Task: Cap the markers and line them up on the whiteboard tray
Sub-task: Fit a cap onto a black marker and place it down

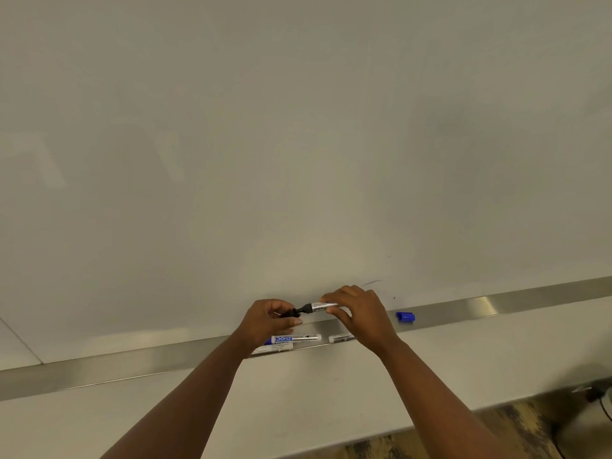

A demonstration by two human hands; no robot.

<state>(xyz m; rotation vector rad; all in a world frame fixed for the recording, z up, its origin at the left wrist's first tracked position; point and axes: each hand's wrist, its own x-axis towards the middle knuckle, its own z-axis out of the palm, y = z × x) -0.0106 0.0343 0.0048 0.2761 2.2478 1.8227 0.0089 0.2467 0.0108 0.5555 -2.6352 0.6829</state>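
Note:
My right hand (359, 314) holds a silver-barrelled black marker (318, 306) level above the metal whiteboard tray (132, 366), its black tip pointing left. My left hand (268, 321) pinches a black cap (290, 313) right at that tip; whether the cap is seated I cannot tell. On the tray below my hands lie a blue-labelled marker (296, 338), another marker (273, 348) partly under my left wrist, and a third marker (341, 338) partly behind my right wrist. A loose blue cap (405, 316) lies on the tray to the right.
The whiteboard (298, 144) fills the view above the tray, with faint pen marks (372, 282) near my right hand. Below the tray is white wall (314, 402), then patterned floor (496, 435) and a cable (606, 409) at the lower right.

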